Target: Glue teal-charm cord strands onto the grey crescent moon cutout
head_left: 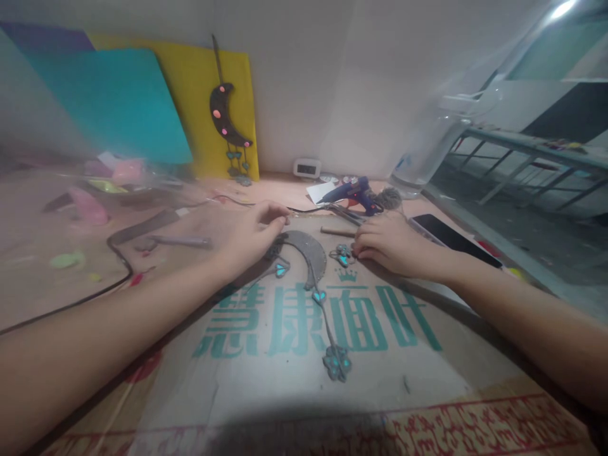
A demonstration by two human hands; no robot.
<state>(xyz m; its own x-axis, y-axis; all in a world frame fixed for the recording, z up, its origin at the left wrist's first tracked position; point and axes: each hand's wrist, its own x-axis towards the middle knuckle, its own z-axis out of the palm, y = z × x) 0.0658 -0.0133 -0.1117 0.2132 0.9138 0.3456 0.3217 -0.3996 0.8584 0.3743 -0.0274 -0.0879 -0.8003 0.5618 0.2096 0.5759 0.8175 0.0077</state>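
A grey crescent moon ornament (311,250) lies flat on the printed cardboard, and hanging strands with small teal hearts run from it. One strand ends in a grey flower (337,363) with teal parts, nearest to me. My left hand (247,235) is closed at the moon's upper left end, its thumb and forefinger close together; its other fingertips are hidden. Right of the moon is a smaller grey flower pendant (342,254) with teal petals. My right hand (390,244) has its fingers pinched together at that pendant's right edge.
Behind the hands lie a blue glue gun (356,193), a brown stick (338,232) and a small white digital clock (307,168). A dark phone (453,239) is at right. A finished-looking dark moon hanging (223,117) leans on yellow card. A black cable (121,253) crosses the left.
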